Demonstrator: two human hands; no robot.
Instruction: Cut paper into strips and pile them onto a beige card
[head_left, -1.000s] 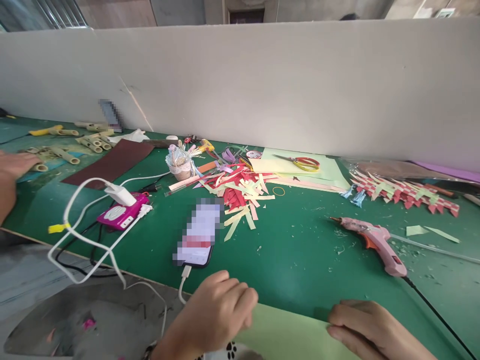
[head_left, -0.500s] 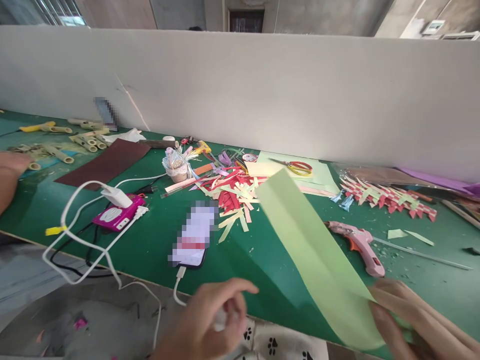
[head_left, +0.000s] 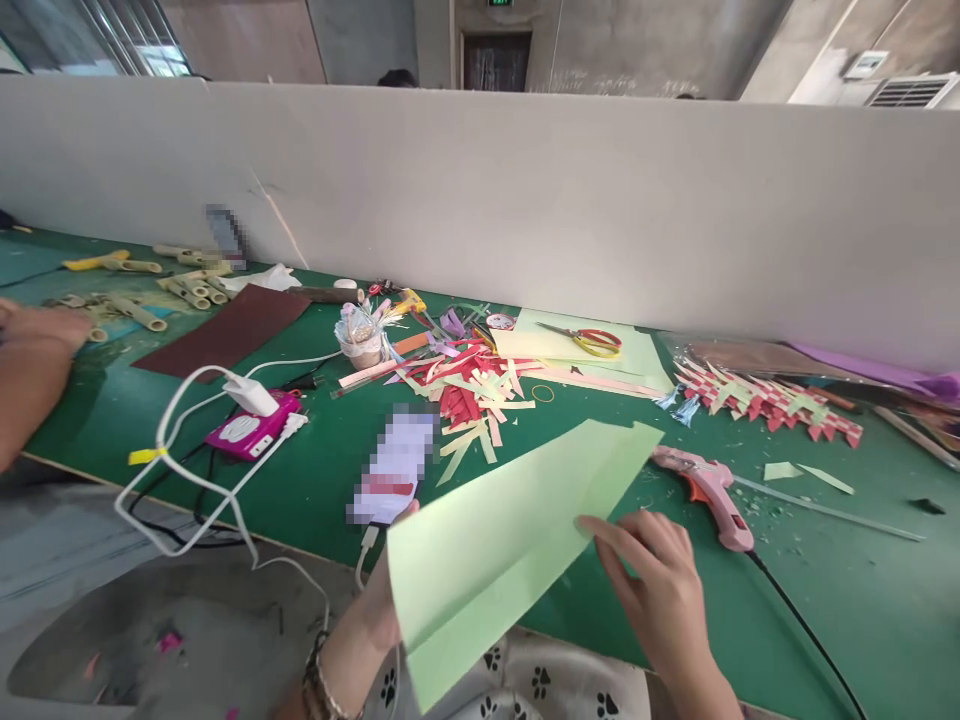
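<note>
A light green sheet of paper (head_left: pixel 510 550) with a lengthwise fold is held up tilted over the table's front edge. My left hand (head_left: pixel 382 600) grips it at the left end, with most of its fingers hidden behind the paper. At the lower right edge, my right hand (head_left: pixel 656 580) pinches the paper between thumb and fingers. A pink glue gun (head_left: pixel 709 495) lies just beyond my right hand. Close to the sheet's left end is a phone (head_left: pixel 394 465) plugged into a white cable.
Red and pale paper strips (head_left: pixel 469 385) are heaped mid-table, with scissors (head_left: pixel 585 338) on paper behind. A woven red paper piece (head_left: pixel 765 400) lies at right. Cables run from a magenta power adapter (head_left: pixel 255 425). Another person's hand (head_left: pixel 45 325) is by bamboo pieces (head_left: pixel 195 290).
The green paper has swung from the right to lie across in front of me. My left hand, empty before, now holds its left end; my right hand has moved left along it.
</note>
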